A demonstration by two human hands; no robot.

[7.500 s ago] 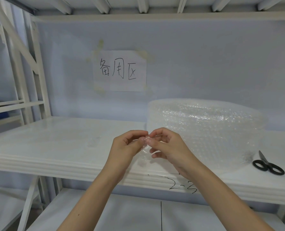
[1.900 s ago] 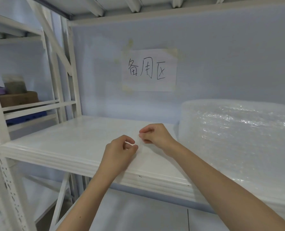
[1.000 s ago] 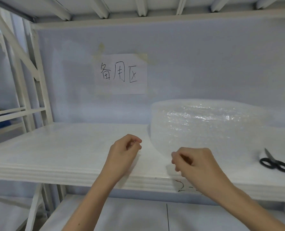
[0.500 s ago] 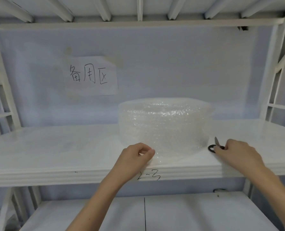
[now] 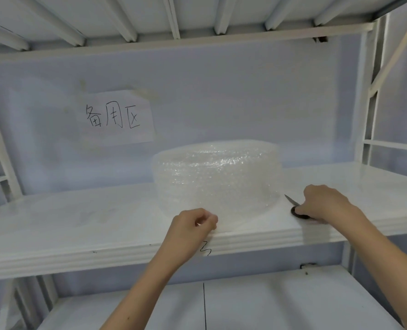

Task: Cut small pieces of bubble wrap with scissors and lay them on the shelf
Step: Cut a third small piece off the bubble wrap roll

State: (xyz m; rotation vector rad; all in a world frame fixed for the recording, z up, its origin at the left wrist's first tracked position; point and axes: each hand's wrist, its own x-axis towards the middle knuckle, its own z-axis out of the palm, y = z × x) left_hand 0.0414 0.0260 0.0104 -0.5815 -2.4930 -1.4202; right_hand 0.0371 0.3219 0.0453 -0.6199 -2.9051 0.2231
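Note:
A big roll of clear bubble wrap (image 5: 218,179) stands on the white shelf (image 5: 78,225), right of centre. My left hand (image 5: 193,226) is at the shelf's front edge, fingers pinched on the loose end of the wrap at the roll's base. My right hand (image 5: 323,202) rests over the black-handled scissors (image 5: 297,211), which lie on the shelf just right of the roll. One black loop and the blade tip show; the other handle is hidden under my fingers.
A paper sign (image 5: 114,117) with handwritten characters is taped to the back wall. White uprights (image 5: 367,110) frame the shelf on the right, and a lower shelf (image 5: 257,303) lies beneath. The board above is close overhead.
My right hand travelled right from the wrap to the scissors and has closed over their handles. My left hand kept its pinch on the wrap's edge. The view swung to the right.

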